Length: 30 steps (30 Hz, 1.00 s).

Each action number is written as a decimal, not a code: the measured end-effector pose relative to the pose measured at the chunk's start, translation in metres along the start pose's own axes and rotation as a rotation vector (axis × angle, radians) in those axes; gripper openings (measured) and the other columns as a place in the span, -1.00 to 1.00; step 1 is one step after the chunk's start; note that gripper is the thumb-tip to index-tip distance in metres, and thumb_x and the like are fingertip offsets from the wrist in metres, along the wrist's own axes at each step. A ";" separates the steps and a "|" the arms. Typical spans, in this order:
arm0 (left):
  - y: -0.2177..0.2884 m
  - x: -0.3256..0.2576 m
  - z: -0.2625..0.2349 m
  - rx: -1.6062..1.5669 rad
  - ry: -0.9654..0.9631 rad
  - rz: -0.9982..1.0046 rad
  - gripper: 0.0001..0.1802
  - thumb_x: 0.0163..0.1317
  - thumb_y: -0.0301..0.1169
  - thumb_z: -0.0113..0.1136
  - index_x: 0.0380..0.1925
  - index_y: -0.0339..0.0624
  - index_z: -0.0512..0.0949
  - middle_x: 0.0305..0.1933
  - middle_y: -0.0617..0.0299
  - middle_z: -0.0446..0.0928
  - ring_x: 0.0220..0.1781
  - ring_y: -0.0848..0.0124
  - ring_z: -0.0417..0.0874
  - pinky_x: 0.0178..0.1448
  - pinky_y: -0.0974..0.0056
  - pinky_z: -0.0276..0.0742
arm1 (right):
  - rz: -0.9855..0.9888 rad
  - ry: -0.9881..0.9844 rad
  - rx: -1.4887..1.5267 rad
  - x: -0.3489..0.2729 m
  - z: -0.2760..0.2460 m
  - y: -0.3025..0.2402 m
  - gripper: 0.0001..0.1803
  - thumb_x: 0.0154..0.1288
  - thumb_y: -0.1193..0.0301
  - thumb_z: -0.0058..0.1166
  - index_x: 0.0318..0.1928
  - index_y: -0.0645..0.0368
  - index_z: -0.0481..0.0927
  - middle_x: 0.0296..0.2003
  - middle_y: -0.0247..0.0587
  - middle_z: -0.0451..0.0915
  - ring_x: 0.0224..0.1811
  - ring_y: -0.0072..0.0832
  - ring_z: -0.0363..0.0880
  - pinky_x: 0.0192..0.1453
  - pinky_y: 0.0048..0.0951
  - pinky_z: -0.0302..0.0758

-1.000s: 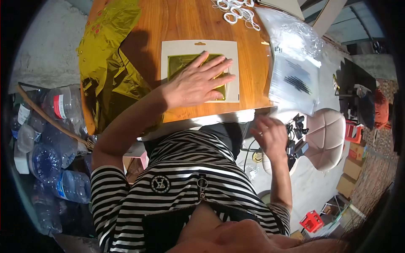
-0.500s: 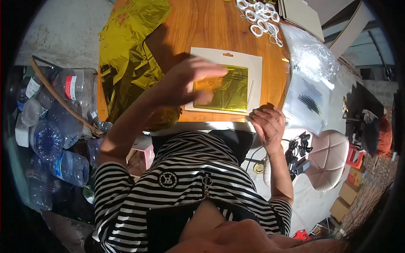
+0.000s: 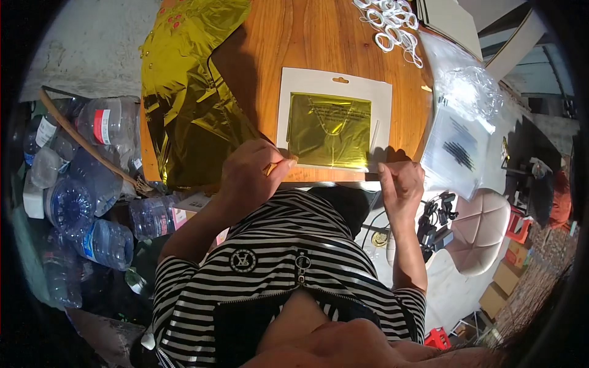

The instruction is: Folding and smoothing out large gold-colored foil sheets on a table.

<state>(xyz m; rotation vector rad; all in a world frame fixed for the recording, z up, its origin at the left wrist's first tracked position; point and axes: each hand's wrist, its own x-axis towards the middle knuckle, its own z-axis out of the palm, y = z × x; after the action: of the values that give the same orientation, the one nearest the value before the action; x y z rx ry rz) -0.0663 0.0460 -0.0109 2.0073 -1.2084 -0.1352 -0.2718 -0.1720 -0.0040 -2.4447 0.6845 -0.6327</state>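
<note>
A white backing card (image 3: 381, 101) with a hanging slot lies on the wooden table near its front edge. On it sits a folded gold foil sheet (image 3: 331, 132) with a shiny surface, and a thin white stick (image 3: 375, 134) lies along its right side. My left hand (image 3: 254, 175) is closed in a pinch at the card's lower left corner. At the lower right corner my right hand (image 3: 403, 184) is also closed, thumb against curled fingers. The fingers hide both corners in part.
Crumpled gold foil (image 3: 199, 110) covers the table's left side. White ribbon rings (image 3: 392, 21) lie at the far right, beside stacked boards (image 3: 451, 27). Clear plastic sleeves (image 3: 454, 141) overlap the right edge. Plastic bottles (image 3: 73, 205) are heaped at left; a padded stool (image 3: 475, 233) stands at right.
My left hand has come down from above the foil sheet to the card's lower left corner and closed. My right hand stays by the lower right corner, its fingers now more curled.
</note>
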 end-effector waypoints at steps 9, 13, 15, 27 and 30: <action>-0.002 0.012 0.002 0.174 0.002 -0.207 -0.68 0.09 -0.26 0.56 -0.47 -0.13 0.55 -0.56 0.19 0.53 -0.59 0.19 0.61 -0.51 0.15 0.49 | 0.181 -0.079 -0.173 0.023 0.003 -0.020 -0.79 0.20 0.38 0.40 -0.47 0.19 0.64 -0.50 -0.20 0.57 -0.36 -0.21 0.50 -0.11 -0.24 0.36; 0.004 0.012 0.004 0.324 0.012 -0.185 -0.66 0.08 -0.24 0.54 -0.35 -0.14 0.55 -0.35 0.14 0.61 -0.31 0.20 0.69 -0.30 0.17 0.57 | 0.208 -0.137 -0.197 0.025 0.002 -0.016 -0.77 0.21 0.35 0.40 -0.45 0.20 0.64 -0.50 -0.18 0.58 -0.37 -0.25 0.53 -0.12 -0.24 0.39; 0.007 0.011 0.010 0.277 0.025 0.183 -0.61 0.09 -0.22 0.51 -0.18 -0.14 0.58 -0.03 0.06 0.63 0.05 0.15 0.66 0.05 0.06 0.56 | 0.211 -0.139 -0.194 0.026 0.002 -0.014 -0.76 0.21 0.34 0.40 -0.48 0.17 0.63 -0.51 -0.20 0.57 -0.36 -0.22 0.52 -0.12 -0.23 0.37; 0.010 0.005 0.042 0.469 -0.380 0.388 -0.02 0.08 0.15 0.35 0.45 -0.09 0.34 0.62 0.18 0.13 0.66 0.10 0.05 0.70 -0.15 -0.23 | -0.086 0.106 -0.331 -0.006 0.010 0.005 -0.52 0.28 0.50 0.26 0.23 0.19 0.55 0.16 -0.04 0.59 0.19 -0.07 0.55 0.33 -0.07 0.37; 0.008 0.003 0.042 0.467 -0.382 0.409 -0.13 0.17 0.01 0.30 0.44 -0.13 0.35 0.61 0.14 0.16 0.64 0.08 0.09 0.70 -0.16 -0.18 | -0.305 -0.114 -0.369 -0.030 0.027 -0.010 -0.24 0.28 0.31 0.33 0.46 0.13 0.35 0.46 -0.01 0.33 0.56 -0.05 0.19 0.61 -0.02 0.10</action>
<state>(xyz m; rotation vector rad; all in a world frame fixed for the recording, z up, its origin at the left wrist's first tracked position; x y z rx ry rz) -0.0891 0.0180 -0.0342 2.1254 -2.0234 -0.0325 -0.2760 -0.1383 -0.0276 -2.9370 0.4132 -0.5090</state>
